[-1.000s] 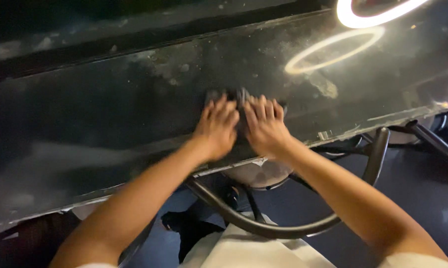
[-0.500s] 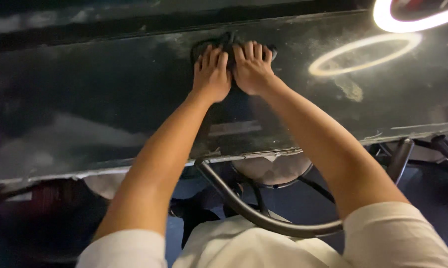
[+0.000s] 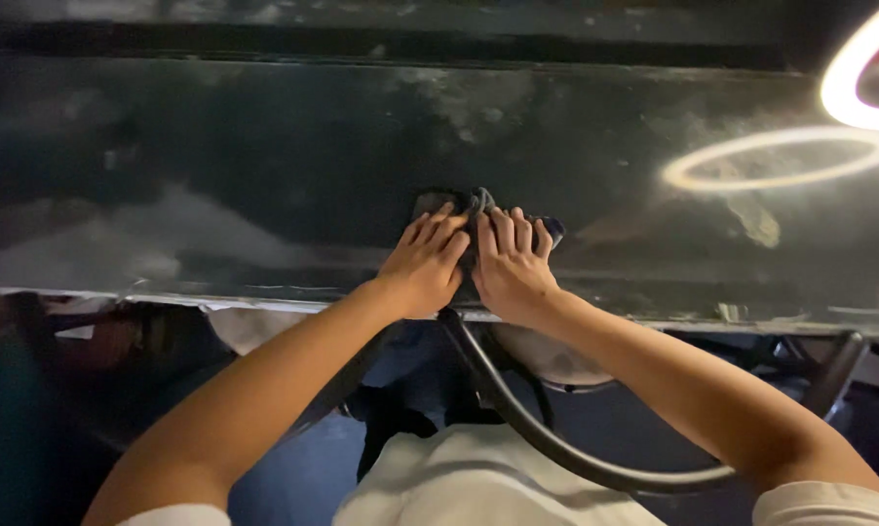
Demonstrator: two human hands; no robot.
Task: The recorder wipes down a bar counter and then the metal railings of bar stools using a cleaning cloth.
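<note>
Cloth [image 3: 478, 206], dark grey and bunched, lies on the dark glossy worktop [image 3: 264, 166] near its front edge. Left hand [image 3: 426, 265] and right hand [image 3: 510, 268] press flat on it side by side, fingers spread, neither grip closed. A ring light's reflection [image 3: 781, 159] shines at right.

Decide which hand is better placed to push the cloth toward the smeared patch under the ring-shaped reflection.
Probably the left hand: it lies on the cloth on the side away from the patch, so it could push that way. The right hand lies between.
</note>
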